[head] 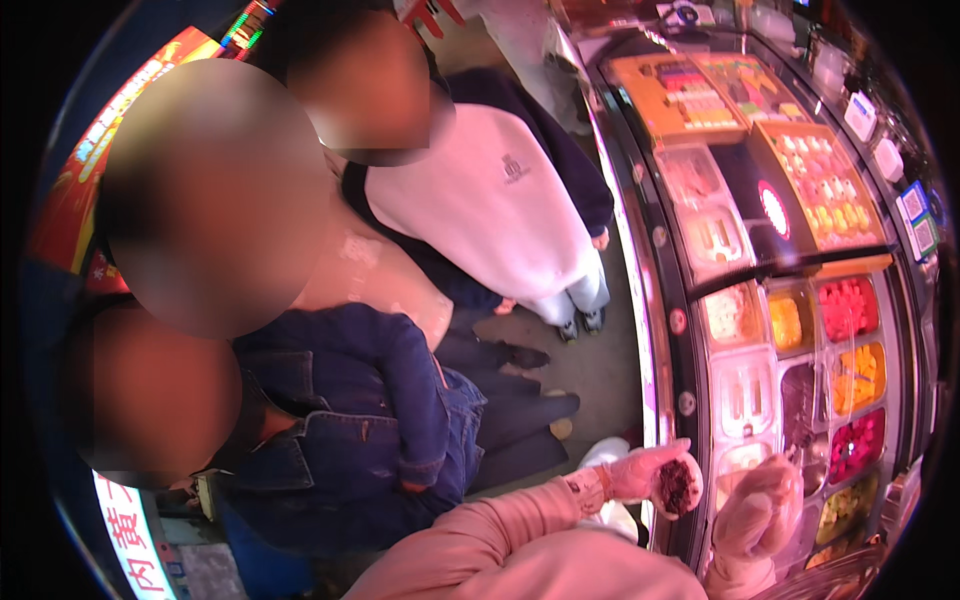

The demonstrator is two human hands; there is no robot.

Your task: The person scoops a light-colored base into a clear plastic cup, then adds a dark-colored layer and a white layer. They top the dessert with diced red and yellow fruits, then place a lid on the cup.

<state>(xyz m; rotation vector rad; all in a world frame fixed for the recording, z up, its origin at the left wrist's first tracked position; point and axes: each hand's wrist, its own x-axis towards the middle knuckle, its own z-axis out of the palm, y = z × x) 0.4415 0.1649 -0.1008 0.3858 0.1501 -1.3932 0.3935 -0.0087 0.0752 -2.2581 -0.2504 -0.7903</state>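
Note:
My left hand point(634, 476), in a clear plastic glove, cups a round white wrapper point(697, 480) with a dark, crumbly filling point(676, 486) on it. Beside it on the right, my gloved right hand point(757, 510) hovers over the near end of the food counter. Its fingers look curled; whether anything is in them is hidden. Past that hand, a shiny metal scoop or spoon point(814, 459) lies among the food pans. Closest to it are a pan of magenta fruit cubes point(856, 448) and a pan of pale yellow-green pieces point(847, 501).
Lidded clear tubs point(742, 394) line the counter, with orange fruit pieces point(859, 377) and red cubes point(847, 307) behind. A dark bar point(795, 270) crosses above them. Farther along sit trays of small moulded sweets point(832, 187). Several people point(480, 202) stand outside the counter's edge.

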